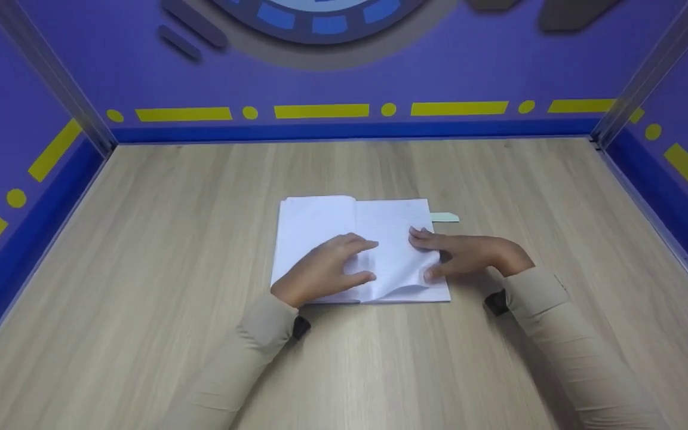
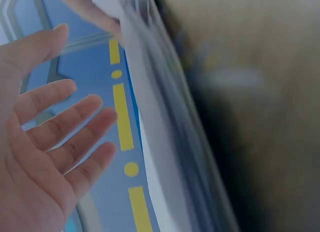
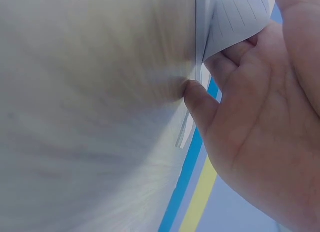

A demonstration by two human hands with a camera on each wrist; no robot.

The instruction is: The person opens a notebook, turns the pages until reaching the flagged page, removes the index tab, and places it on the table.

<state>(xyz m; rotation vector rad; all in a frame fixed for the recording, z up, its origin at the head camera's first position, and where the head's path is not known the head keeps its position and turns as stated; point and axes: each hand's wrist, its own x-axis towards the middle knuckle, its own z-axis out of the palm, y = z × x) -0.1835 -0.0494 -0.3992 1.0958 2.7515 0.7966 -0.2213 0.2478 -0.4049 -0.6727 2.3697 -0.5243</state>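
A notebook (image 1: pixel 392 218) lies spread open on the table, its white pages faintly lined. The left hand (image 1: pixel 326 269) is over the left page and the middle fold, thumb and fingers apart and holding nothing. In the left wrist view the left hand (image 2: pixel 55 127) has its fingers spread beside the book's edge. At the right page's outer edge is the right hand (image 1: pixel 463 254), fingers extended onto the paper and thumb near the lower corner. That page's lower part (image 1: pixel 409 283) is lifted and buckled. In the right wrist view, a curled lined page (image 3: pixel 240 22) hides the right hand's (image 3: pixel 260 107) foremost fingertips.
A pale green tab (image 1: pixel 444 217) sticks out past the notebook's right edge. The wood-grain table (image 1: pixel 189 197) is bordered by purple panels (image 1: pixel 332 86) with yellow marks at the back and both sides. Dark wrist devices (image 1: pixel 301 327) sit under both sleeves.
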